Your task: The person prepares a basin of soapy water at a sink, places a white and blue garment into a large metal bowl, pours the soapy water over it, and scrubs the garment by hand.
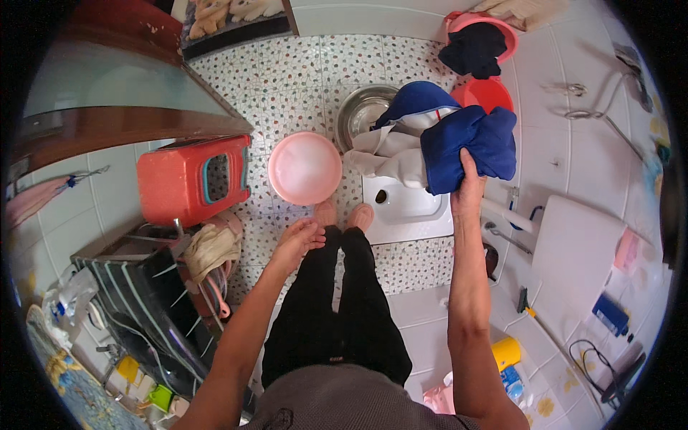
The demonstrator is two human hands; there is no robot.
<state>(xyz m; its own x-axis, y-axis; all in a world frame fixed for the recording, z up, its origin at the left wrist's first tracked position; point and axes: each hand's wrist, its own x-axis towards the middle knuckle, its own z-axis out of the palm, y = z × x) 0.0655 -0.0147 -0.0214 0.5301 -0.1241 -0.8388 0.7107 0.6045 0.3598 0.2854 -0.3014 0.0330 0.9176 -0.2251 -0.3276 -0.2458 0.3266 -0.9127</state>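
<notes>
My right hand (468,193) grips a navy-blue and off-white garment (462,150), bunched up and raised over the squat toilet pan (408,228). Part of the garment hangs leftward and hides some of a stainless steel basin (352,110) on the floor. Nothing shows in my left hand (301,239), whose fingers are loosely bent in front of my legs. Beyond it, a pink plastic basin (272,185) stands on the floor with whitish, sudsy-looking contents.
A red plastic stool (166,183) and a black striped cabinet (134,301) stand on the left. Behind the garment is a red bucket (486,94); farther back, dark cloth (475,48) hangs over a pink bucket (508,40). A white cistern (572,252) is on the right wall.
</notes>
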